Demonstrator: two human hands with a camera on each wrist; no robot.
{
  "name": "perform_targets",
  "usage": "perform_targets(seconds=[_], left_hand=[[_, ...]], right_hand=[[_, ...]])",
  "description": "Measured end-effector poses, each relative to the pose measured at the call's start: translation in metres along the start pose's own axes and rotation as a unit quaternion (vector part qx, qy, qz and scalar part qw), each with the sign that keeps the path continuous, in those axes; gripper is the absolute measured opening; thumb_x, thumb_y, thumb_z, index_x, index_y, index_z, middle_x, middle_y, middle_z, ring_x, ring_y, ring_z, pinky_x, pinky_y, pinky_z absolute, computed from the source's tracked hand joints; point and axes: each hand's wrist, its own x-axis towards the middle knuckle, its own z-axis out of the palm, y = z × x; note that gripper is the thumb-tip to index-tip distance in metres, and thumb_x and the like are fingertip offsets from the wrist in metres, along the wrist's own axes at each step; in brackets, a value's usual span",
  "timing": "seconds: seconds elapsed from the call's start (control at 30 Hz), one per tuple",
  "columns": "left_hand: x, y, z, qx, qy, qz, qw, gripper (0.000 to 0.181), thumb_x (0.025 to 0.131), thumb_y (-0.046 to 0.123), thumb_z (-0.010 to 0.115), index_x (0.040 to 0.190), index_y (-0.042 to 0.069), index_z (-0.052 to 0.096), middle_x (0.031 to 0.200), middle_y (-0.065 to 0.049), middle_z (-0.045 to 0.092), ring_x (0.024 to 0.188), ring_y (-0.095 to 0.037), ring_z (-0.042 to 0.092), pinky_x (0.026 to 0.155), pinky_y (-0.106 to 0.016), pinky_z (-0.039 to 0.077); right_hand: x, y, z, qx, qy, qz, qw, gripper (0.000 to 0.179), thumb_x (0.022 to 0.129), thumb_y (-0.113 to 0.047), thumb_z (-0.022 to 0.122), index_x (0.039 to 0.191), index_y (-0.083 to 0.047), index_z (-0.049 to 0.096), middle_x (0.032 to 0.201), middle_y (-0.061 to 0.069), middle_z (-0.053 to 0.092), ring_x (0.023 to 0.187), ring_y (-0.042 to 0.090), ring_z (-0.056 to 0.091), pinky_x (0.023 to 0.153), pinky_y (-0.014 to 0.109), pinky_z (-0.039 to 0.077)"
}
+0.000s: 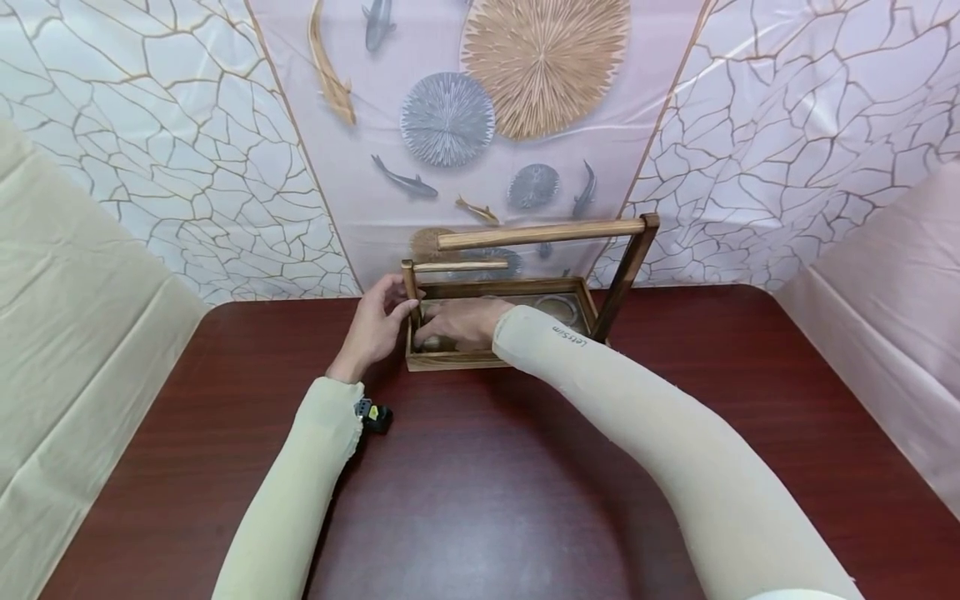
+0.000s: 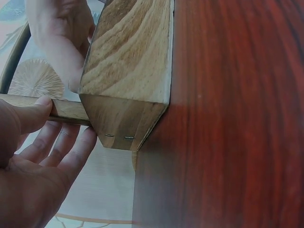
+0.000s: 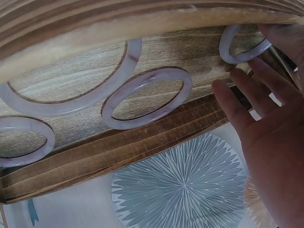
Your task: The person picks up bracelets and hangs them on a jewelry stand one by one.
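Note:
A wooden jewelry stand point(image 1: 450, 361) has a shallow tray base and two upright posts with crossbars. My left hand point(image 1: 372, 329) grips the shorter left post point(image 2: 66, 110), thumb on one side and fingers on the other, just beside the tray's end. My right hand point(image 1: 461, 323) reaches down into the left end of the tray. Its thumb and index finger pinch a pale pinkish bangle point(image 3: 228, 47), while the other fingers stay extended. More such bangles lie in the tray, among them a small bangle point(image 3: 147, 97) and a larger bangle point(image 3: 61, 108).
Around the stand is a dark red wooden table point(image 1: 480, 483). Behind it hangs a patterned backdrop point(image 1: 540, 192) with fish and round motifs. The tall right post point(image 1: 626, 271) carries a long crossbar point(image 1: 540, 234) above my right hand.

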Motion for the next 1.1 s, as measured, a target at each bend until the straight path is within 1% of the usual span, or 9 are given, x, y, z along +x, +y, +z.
perform_targets(seconds=[0.17,0.37,0.5,0.63,0.73,0.87,0.9,0.97,1.1], left_hand=[[0.0000,0.0009,0.0004,-0.010,-0.006,-0.001,0.9999,0.030,0.103,0.008,0.057,0.132,-0.001,0.055,0.126,-0.021,0.069,0.122,-0.032,0.061,0.106,-0.050,0.048],[0.0001,0.0004,0.0003,-0.006,-0.005,-0.005,1.0000,0.029,0.103,0.008,0.057,0.131,-0.001,0.055,0.125,-0.020,0.069,0.121,-0.032,0.062,0.106,-0.050,0.048],[0.0002,-0.0003,-0.0003,-0.006,-0.006,-0.008,0.9999,0.029,0.103,0.009,0.057,0.131,-0.001,0.055,0.125,-0.020,0.069,0.121,-0.032,0.062,0.106,-0.050,0.048],[-0.0007,-0.0002,-0.0008,-0.001,-0.001,-0.009,1.0000,0.028,0.103,0.008,0.058,0.130,-0.001,0.055,0.124,-0.020,0.068,0.122,-0.033,0.061,0.107,-0.050,0.047],[-0.0014,-0.0002,-0.0010,0.005,0.004,-0.011,0.9999,0.027,0.103,0.009,0.059,0.128,0.000,0.056,0.122,-0.019,0.067,0.122,-0.034,0.061,0.108,-0.050,0.046],[-0.0013,-0.0002,-0.0010,0.007,0.003,-0.014,0.9999,0.026,0.103,0.010,0.059,0.128,0.002,0.056,0.121,-0.017,0.067,0.124,-0.033,0.061,0.108,-0.049,0.047],[-0.0010,-0.0003,-0.0009,0.006,0.002,-0.014,0.9999,0.026,0.103,0.011,0.059,0.128,0.003,0.056,0.121,-0.017,0.068,0.124,-0.033,0.061,0.107,-0.049,0.047],[-0.0008,-0.0002,-0.0007,0.009,0.001,-0.016,0.9998,0.027,0.103,0.011,0.059,0.129,0.003,0.056,0.122,-0.017,0.067,0.125,-0.033,0.060,0.107,-0.049,0.047],[-0.0001,0.0005,-0.0005,0.010,0.001,-0.018,0.9998,0.028,0.103,0.010,0.059,0.130,0.002,0.055,0.123,-0.019,0.066,0.126,-0.034,0.060,0.108,-0.049,0.047]], right_hand=[[-0.0003,0.0005,-0.0002,0.013,0.003,-0.009,0.9999,0.071,0.095,0.010,0.060,0.149,-0.035,0.048,0.156,0.009,0.045,0.134,0.026,0.056,0.106,0.035,0.051],[-0.0018,0.0004,-0.0016,0.026,0.004,-0.012,0.9996,0.070,0.094,0.010,0.060,0.148,-0.033,0.049,0.153,0.011,0.047,0.130,0.025,0.058,0.104,0.035,0.052],[-0.0022,-0.0004,-0.0028,0.029,0.000,-0.011,0.9995,0.071,0.093,0.012,0.059,0.149,-0.032,0.049,0.157,0.011,0.044,0.134,0.026,0.056,0.108,0.036,0.050],[-0.0013,-0.0020,-0.0048,0.021,-0.011,-0.005,0.9997,0.076,0.093,0.015,0.054,0.150,-0.034,0.046,0.161,0.011,0.039,0.139,0.028,0.053,0.111,0.038,0.049],[-0.0012,-0.0014,-0.0049,0.039,-0.014,0.004,0.9991,0.075,0.093,0.014,0.054,0.149,-0.035,0.047,0.161,0.010,0.039,0.137,0.028,0.054,0.102,0.037,0.054],[-0.0018,0.0017,-0.0032,0.071,-0.005,0.016,0.9973,0.070,0.093,0.007,0.061,0.147,-0.036,0.050,0.160,0.008,0.040,0.131,0.027,0.058,0.085,0.033,0.059],[-0.0019,0.0026,-0.0026,0.073,-0.003,0.015,0.9972,0.068,0.093,0.005,0.063,0.146,-0.036,0.051,0.160,0.008,0.040,0.129,0.027,0.059,0.083,0.033,0.059],[-0.0018,0.0040,-0.0016,0.074,0.004,0.014,0.9971,0.064,0.094,0.001,0.066,0.145,-0.034,0.052,0.160,0.009,0.039,0.127,0.027,0.059,0.084,0.033,0.059],[-0.0014,0.0060,-0.0007,0.072,0.019,0.005,0.9972,0.060,0.092,-0.003,0.071,0.143,-0.031,0.055,0.156,0.012,0.043,0.124,0.028,0.061,0.093,0.036,0.058]])
